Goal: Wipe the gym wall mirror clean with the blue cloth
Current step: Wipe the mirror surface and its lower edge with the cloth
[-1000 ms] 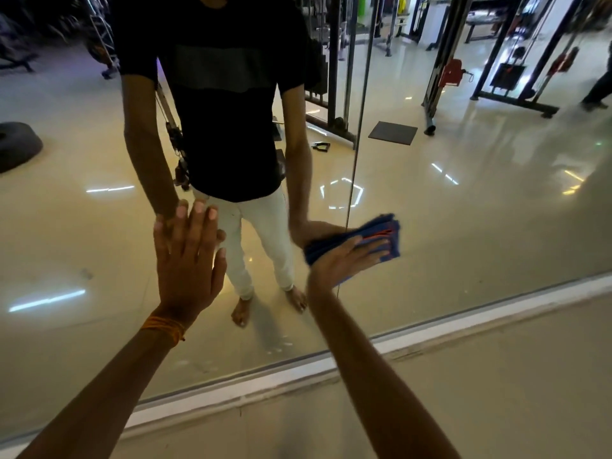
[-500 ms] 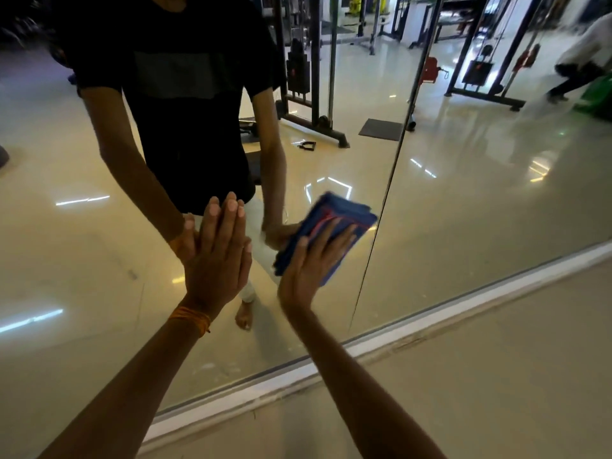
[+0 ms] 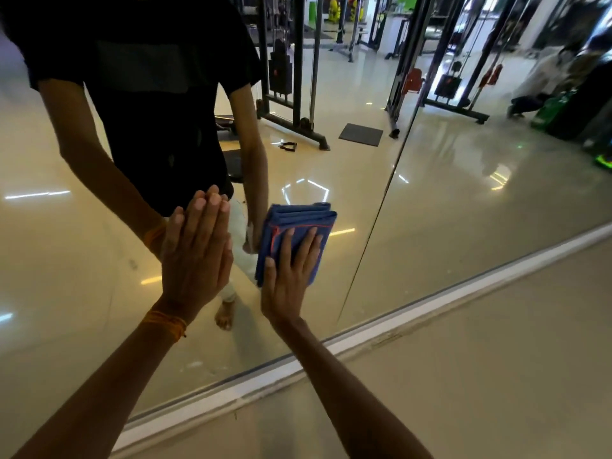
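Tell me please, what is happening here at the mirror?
A person is wiping the gym wall mirror. The right hand presses a folded blue cloth flat against the glass with straight fingers. The left hand, with an orange thread on its wrist, rests flat on the mirror beside it. The cloth is low on the wall, just left of the vertical seam between two panels and above the white base strip.

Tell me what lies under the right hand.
The folded blue cloth lies under the right hand, whose straight fingers press it against the mirror. The mirror surface behind the cloth is covered and cannot be seen.
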`<state>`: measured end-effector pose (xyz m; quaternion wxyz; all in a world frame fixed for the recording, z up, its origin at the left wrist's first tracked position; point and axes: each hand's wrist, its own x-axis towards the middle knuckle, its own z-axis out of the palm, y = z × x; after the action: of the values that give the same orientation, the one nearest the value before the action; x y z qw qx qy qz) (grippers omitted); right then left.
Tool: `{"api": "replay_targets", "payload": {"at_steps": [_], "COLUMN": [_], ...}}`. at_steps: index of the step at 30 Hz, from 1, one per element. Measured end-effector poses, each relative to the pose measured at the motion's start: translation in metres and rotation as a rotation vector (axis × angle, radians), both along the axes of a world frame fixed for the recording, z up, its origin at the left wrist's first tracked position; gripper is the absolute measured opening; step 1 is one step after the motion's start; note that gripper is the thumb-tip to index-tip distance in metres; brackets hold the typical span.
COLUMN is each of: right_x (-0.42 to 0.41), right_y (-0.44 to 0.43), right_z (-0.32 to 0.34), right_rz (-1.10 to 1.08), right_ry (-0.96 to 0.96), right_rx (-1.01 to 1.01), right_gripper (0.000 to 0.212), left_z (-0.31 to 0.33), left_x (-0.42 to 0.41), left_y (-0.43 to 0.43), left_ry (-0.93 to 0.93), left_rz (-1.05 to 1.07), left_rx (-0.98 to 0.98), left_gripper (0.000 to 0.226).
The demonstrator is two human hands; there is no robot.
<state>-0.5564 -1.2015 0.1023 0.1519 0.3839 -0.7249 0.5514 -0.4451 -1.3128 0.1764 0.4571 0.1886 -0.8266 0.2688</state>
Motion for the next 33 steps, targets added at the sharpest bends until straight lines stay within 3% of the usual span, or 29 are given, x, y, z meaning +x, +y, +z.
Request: {"api": "replay_targets", "payload": {"at_steps": [3,6,8,10,12,15,21,24,26,28,30,33], "right_x": [-0.063,-0.112,-0.091,-0.041,-0.003,-0.031,-0.077,-0.015,0.008,-0.02,-0.069,-0.107], "right_y": [0.02,0.025,0.01,-0.003,-0.006,0.009,-0.004,-0.013,0.0,0.014,0.021,0.014], "right_z": [0.0,0.033,0.045,0.041,0.013,-0.009,0.061,0.044,0.019,0.016,0.034,0.075], "right_rz": [-0.053,-0.286,-0.283,-0.137,0.012,0.049,-0.305,-0.119,0.025,0.049,-0.069,-0.264], "right_ry": [0.11,-0.195,-0.304,-0.249,-0.073,0.109,-0.308,-0.186,0.081,0.265,0.26,-0.01], "right_rx": [-0.049,-0.211,-0.26,-0.199,-0.074,0.017,-0.243,-0.103,0.04,0.062,-0.002,-0.175], "right_gripper": [0.059,0.062,0.065,0.062,0.061,0.06,0.072,0.064,0.064,0.06,0.058,0.062], "left_z": [0.002,0.004,0.004,0.004,0.004,0.002,0.001,0.002,0.004,0.007,0.009,0.012], "left_x": [0.002,0.003,0.002,0.001,0.001,0.005,0.006,0.007,0.01,0.016,0.029,0.045], "left_y": [-0.002,-0.003,-0.004,-0.006,-0.008,-0.01,-0.006,-0.003,-0.002,-0.004,-0.007,-0.013], "left_ry": [0.025,0.081,0.085,0.092,0.087,0.065,0.05,0.048,0.043,0.075,0.126,0.139], "left_rz": [-0.008,0.0,0.004,0.014,0.033,0.046,0.025,0.012,-0.023,-0.071,-0.078,-0.042], "left_rx": [-0.011,0.013,-0.001,-0.033,-0.058,-0.07,-0.012,-0.003,0.005,0.039,0.065,0.059], "left_gripper": [0.065,0.067,0.068,0.068,0.067,0.066,0.065,0.065,0.065,0.066,0.068,0.069]}}
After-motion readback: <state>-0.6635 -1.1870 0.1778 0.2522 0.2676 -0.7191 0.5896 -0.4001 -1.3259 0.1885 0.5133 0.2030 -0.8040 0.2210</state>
